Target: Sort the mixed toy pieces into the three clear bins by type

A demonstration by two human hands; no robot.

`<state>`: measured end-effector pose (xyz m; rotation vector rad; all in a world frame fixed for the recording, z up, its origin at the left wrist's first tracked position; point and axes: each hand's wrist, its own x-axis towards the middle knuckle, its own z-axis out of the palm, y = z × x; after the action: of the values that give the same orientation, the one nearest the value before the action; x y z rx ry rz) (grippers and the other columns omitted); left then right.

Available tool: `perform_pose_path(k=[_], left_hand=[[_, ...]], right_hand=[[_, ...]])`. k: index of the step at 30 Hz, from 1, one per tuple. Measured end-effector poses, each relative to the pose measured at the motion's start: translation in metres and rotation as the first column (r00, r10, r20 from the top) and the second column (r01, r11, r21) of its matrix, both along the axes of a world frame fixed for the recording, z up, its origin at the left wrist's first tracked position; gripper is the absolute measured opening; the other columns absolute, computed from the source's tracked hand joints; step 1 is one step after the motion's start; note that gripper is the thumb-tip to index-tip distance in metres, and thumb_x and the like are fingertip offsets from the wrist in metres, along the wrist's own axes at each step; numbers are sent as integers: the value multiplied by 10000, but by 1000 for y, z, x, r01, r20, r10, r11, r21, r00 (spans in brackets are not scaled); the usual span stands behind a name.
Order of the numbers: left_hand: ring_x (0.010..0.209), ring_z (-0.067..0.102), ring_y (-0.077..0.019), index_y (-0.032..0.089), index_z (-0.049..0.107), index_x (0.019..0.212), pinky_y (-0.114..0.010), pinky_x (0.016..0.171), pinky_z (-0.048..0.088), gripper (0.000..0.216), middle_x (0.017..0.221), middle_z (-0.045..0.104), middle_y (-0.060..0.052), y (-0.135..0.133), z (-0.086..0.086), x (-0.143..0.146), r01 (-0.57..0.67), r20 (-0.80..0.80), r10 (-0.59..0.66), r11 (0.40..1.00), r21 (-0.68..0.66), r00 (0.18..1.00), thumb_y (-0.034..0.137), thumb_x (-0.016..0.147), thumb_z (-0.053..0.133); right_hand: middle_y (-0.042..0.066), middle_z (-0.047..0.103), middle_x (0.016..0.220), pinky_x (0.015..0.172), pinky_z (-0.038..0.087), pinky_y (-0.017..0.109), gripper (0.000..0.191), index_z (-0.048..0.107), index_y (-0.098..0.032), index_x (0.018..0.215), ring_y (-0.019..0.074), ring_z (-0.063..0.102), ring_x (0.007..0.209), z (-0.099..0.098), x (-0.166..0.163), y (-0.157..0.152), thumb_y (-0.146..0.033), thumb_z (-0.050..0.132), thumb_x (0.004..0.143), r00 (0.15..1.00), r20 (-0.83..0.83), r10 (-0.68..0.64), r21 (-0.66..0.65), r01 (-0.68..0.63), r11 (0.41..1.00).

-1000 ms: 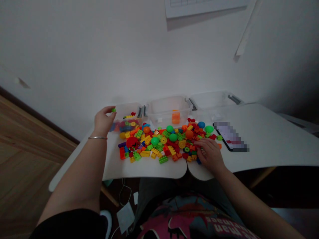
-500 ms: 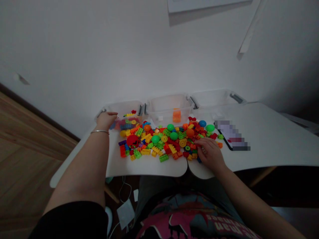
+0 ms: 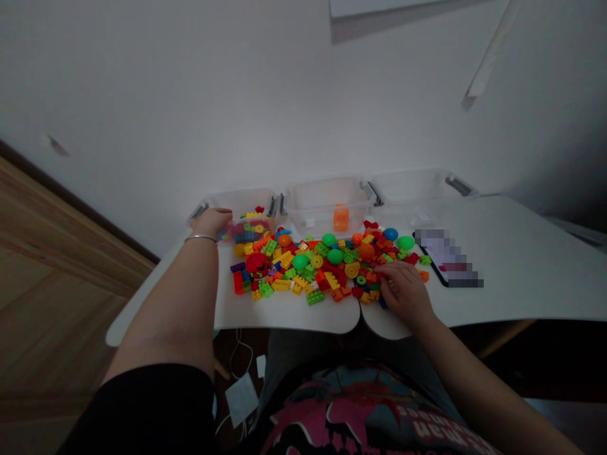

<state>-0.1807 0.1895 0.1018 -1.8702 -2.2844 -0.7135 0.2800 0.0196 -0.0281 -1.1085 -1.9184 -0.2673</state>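
- Nearest, the right hand [image 3: 403, 292] is lying palm down on the right edge of the pile of bricks [image 3: 308, 268]. Its fingers are bending over some small pieces, probably to feel them out, but I cannot tell if they are gripping one.
- The bricks are lying loose in one heap in the middle of the white surface [image 3: 521, 272], just in front of the body, so both arms are reaching them easily. They are too many to count.
- Among them, four green balls [image 3: 334, 256], two orange balls [image 3: 366, 251] and one blue ball [image 3: 390, 234] are showing.
- One phone [image 3: 448, 262] is lying flat just right of the heap, apart from the bricks.
- Further away, the left hand [image 3: 214, 221], wearing one bracelet [image 3: 200, 237], is resting at the near rim of the left box [image 3: 258, 197]. Its fingers are curling toward the inside, and I cannot tell if they are holding anything.
- Three clear boxes are standing in a row along the wall: the left box is carrying mixed pieces, the middle box [image 3: 327, 189] is showing one orange block [image 3: 341, 218], and the right box [image 3: 412, 183] is looking nearly bare.
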Motion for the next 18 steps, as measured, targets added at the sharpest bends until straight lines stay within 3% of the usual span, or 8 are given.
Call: perform_pose_path(k=[3,6,9,11,14,18], left_hand=[[1086,616,-387,150,700,1110,-658,1008,332,355,1084,719,-159,-6,5,10,-119,54,122,992,-42,991,294,815,564],[1220,541,-381,211,635,1247,-658,1075,254,428,1259,652,-147,-26,9,32,-149,89,141,984,96,986,346,859,513],[1193,561,-320,200,640,1228,-546,1083,320,419,1227,668,-124,-59,6,63,5,62,-22,965,261,998,323,850,509],[1203,552,-280,210,642,1204,-494,1093,332,390,1230,668,-93,-87,-4,86,187,23,-204,932,310,979,323,858,503],[1216,541,-249,239,638,1186,-461,1077,373,346,1262,649,-61,-129,-26,120,392,-16,-409,862,321,912,348,884,508],[1241,520,-254,250,631,1202,-485,1092,360,314,1270,644,-60,-168,-55,161,481,-41,-488,836,263,872,316,916,519]], right_hand=[[68,703,964,893,514,437,221,623,-203,1023,240,630,941,0,0,0,-105,540,843,1000,6,5,1,-5,1000],[69,705,965,882,517,431,212,620,-202,1017,237,631,935,1,0,0,-108,540,845,1000,6,10,4,-10,1000],[63,707,966,884,518,435,211,620,-209,1017,234,635,927,2,0,0,-113,542,846,1000,2,14,7,-14,1000],[60,706,959,884,519,437,213,623,-213,1018,234,636,926,2,0,0,-114,540,848,1000,1,8,4,-8,1000],[62,704,955,884,521,432,215,628,-208,1018,236,634,934,1,0,0,-112,540,847,1000,3,0,4,0,1000],[67,708,957,886,520,431,206,632,-200,1011,235,634,934,1,0,0,-116,546,843,1000,4,10,5,-10,1000]])
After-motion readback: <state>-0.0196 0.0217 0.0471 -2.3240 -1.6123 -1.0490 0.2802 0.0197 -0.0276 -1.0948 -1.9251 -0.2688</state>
